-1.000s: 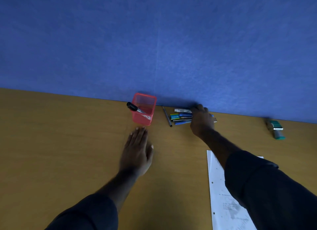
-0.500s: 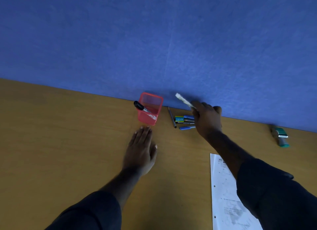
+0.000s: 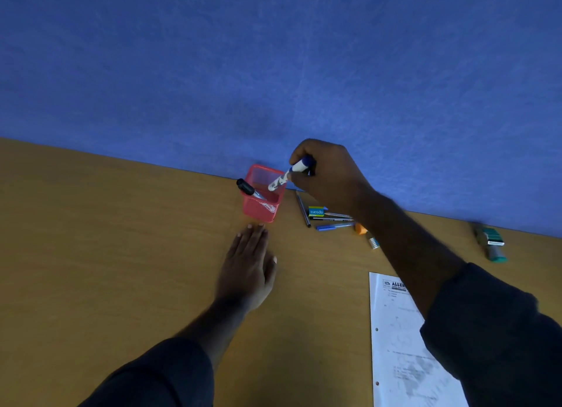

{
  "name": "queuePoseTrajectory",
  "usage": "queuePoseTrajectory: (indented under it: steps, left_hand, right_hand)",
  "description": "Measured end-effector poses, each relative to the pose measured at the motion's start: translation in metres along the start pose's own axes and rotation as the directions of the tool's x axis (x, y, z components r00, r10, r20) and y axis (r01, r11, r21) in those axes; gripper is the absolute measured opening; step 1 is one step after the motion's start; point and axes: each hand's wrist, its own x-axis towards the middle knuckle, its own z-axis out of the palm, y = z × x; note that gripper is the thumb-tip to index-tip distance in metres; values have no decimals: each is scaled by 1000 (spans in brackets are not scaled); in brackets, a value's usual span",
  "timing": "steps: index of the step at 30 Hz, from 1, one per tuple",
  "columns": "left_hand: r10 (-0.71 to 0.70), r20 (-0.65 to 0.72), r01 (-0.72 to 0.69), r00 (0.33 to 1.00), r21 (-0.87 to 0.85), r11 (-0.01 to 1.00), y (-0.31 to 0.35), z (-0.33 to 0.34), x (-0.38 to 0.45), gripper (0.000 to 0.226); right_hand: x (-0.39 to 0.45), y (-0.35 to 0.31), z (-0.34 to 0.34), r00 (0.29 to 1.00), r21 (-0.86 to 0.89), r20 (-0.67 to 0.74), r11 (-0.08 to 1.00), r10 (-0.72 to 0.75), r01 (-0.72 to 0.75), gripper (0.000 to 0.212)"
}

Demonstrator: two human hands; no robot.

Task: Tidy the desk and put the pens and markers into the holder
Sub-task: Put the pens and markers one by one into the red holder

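While gripped, marker (image 3: 287,176) slanting holderward (image 3: 263,193).

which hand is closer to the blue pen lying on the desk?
Right. The right hand is raised above and behind the blue pen, holding a white marker; the left hand lies flat, further left.

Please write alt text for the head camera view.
The right hand lowers a white marker into a red mesh holder with a black marker already inside. The left hand lies flat on the wooden desk; more pens wait nearby.
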Motion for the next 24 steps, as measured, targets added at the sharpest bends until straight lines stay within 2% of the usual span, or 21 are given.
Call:
queuePoseTrajectory:
  steps: [2,9,11,13,16,19,24]
  left_hand:
    - [-2,3,2,1000,-7,1000,0,-1,0,61]
    - [-10,24,11,1000,-8,1000,1,-1,0,63]
    - [-13,30,13,999,-7,1000,0,0,0,63]
    - [-15,27,15,1000,-8,1000,0,1,0,63]
    - [-15,29,15,999,-7,1000,0,1,1,63]
    - [-14,22,15,1000,-9,1000,1,0,1,62]
    - [-16,17,16,1000,-5,1000,0,1,0,62]
  right_hand:
    - [5,-3,8,1000,-21,14,1000,8,-8,14]
    - [15,-5,54,983,-298,178,955,40,15,8]
    - [18,-6,63,973,-290,217,957,79,-13,4]
    - [20,-8,69,970,-228,224,973,90,-38,12]
    - [19,-6,73,980,-101,181,992,88,-71,10]
    - [17,-1,74,989,-77,118,994,84,-76,22]
    - [5,25,61,987,-71,-100,988,129,-137,24]
